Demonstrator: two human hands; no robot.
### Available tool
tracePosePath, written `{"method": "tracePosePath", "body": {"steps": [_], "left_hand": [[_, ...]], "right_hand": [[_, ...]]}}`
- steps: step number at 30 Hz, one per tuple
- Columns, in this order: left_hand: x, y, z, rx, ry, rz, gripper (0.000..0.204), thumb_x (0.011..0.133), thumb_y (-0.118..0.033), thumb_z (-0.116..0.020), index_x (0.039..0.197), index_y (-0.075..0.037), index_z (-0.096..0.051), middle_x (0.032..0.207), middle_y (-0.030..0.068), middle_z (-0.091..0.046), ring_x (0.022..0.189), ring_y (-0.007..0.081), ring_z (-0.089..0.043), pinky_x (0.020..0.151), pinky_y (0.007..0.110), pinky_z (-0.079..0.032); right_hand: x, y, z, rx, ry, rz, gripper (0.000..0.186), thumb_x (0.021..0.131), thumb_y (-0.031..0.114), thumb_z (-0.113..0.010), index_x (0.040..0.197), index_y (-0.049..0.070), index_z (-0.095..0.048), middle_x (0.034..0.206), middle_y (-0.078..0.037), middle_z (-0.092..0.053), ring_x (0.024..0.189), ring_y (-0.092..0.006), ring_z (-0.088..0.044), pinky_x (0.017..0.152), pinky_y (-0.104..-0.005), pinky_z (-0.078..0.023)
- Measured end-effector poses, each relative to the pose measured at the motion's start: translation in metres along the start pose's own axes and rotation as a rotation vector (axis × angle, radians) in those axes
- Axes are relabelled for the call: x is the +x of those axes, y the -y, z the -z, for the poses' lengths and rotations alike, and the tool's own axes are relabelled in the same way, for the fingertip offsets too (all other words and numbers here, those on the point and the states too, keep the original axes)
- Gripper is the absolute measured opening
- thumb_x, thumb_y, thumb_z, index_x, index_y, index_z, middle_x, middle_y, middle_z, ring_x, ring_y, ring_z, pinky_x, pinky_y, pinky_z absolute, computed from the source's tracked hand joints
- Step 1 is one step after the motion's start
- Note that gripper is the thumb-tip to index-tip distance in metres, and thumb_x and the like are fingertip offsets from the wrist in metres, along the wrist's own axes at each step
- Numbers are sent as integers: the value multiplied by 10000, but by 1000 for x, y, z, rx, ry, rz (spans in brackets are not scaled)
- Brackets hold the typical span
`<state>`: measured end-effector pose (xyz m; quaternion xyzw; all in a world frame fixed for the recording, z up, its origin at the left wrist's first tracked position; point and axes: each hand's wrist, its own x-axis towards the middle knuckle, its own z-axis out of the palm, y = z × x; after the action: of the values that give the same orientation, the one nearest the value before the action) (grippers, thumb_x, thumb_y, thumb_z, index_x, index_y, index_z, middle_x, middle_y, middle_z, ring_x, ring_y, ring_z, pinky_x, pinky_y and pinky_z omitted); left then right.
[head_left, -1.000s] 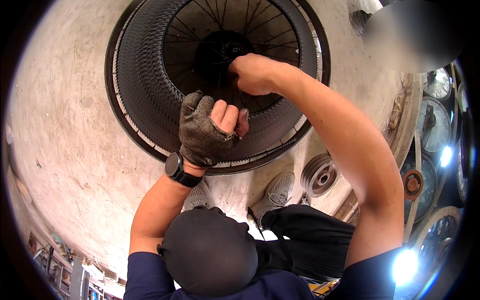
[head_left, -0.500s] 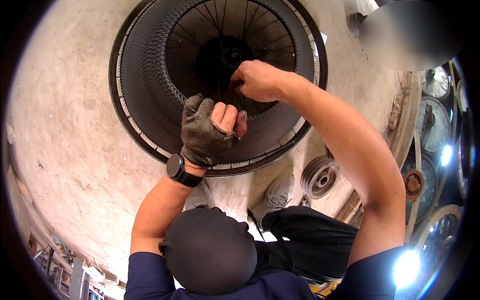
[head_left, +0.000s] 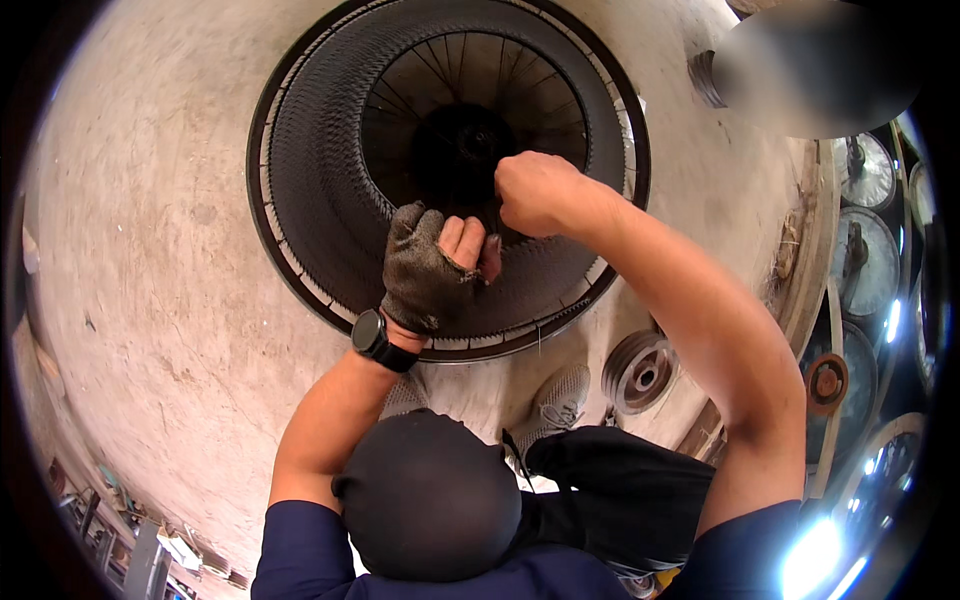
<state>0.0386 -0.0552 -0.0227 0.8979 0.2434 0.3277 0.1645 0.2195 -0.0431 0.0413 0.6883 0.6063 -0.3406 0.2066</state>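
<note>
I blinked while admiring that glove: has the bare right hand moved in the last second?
Yes. Judged against the grooved pulley on the floor, the right hand has come closer to it, moving rightward and down in the picture.

A wide fisheye view, worn on the head, looks steeply down from above the person's dark cap, facing the wheel and pale floor. It sits close: the cap looms large near the bottom, the wheel reaches the top, and the sides bend.
</note>
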Motion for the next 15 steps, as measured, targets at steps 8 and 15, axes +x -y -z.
{"method": "tracePosePath", "body": {"steps": [8,15], "left_hand": [[1,-2,0,-21,-12,-25,164,777,-92,-705,913,-53,-623,693,72,-518,632,292,-531,721,422,-437],[-1,-1,-3,16,-49,-37,147,780,-128,-712,818,-88,-576,682,66,-490,635,275,-526,732,416,-446]], "right_hand": [[-10,10,3,69,-63,-12,204,789,62,-692,974,23,-767,1024,-181,-743,990,-349,-721,827,-420,-587],[-32,6,-7,-7,-218,19,133,775,80,-696,880,61,-776,928,-175,-746,924,-366,-723,804,-428,-588]]}}
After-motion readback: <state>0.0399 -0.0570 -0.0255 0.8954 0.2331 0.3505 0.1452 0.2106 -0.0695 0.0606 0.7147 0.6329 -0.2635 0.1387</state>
